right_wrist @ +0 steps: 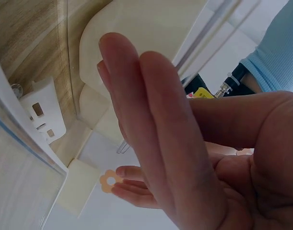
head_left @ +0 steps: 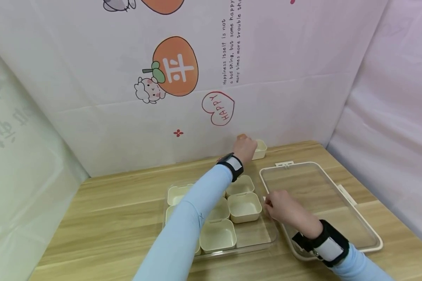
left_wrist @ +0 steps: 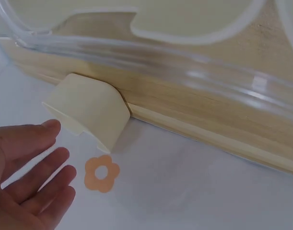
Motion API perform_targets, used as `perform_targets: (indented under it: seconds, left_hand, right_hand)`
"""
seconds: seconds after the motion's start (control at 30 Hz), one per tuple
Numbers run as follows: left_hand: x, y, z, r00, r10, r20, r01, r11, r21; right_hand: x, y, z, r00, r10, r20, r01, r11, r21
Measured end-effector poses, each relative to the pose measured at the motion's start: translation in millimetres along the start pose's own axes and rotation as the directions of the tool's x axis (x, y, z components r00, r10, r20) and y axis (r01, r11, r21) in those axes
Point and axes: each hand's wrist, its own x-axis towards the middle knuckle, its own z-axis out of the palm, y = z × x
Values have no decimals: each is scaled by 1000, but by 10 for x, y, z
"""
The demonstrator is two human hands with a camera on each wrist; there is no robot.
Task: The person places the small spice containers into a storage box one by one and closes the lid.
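A small cream box (head_left: 261, 151) stands by the back wall, and my left hand (head_left: 245, 149) reaches up to it. In the left wrist view, the fingers of my left hand (left_wrist: 36, 179) are spread and loosely bent beside the box (left_wrist: 88, 108), with a small gap and nothing held. A clear tray (head_left: 232, 253) with several cream boxes lies below my left forearm. At the tray's right side, my right hand (head_left: 286, 210) hovers near a cream box (head_left: 245, 208) inside it. The right wrist view shows the right hand's fingers (right_wrist: 160, 105) nearly straight, holding nothing.
To the right of the tray lies a clear lid (head_left: 316, 195) with a cream rim and side clips, partly under my right hand and wrist. A printed white cloth (head_left: 126, 128) hangs behind the wooden table (head_left: 116, 218).
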Motion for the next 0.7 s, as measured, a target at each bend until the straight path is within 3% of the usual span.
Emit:
perform_targets:
  seconds: [0.2,0.47,0.7]
  left_hand:
    - [54,16,39,998,37,56,-35,999,-35]
    - [136,18,206,991,26,130,-22,999,-32]
    - [147,19,253,992,42,117,-34,997,-64]
  right_hand:
    - [-9,-18,-9,1000,-3,-6,3,1000,-16]
    - [-11,-11,10,1000,-17,-18,17,1000,-26]
    - [-5,-1,10,999,-20,-26,19,999,-26]
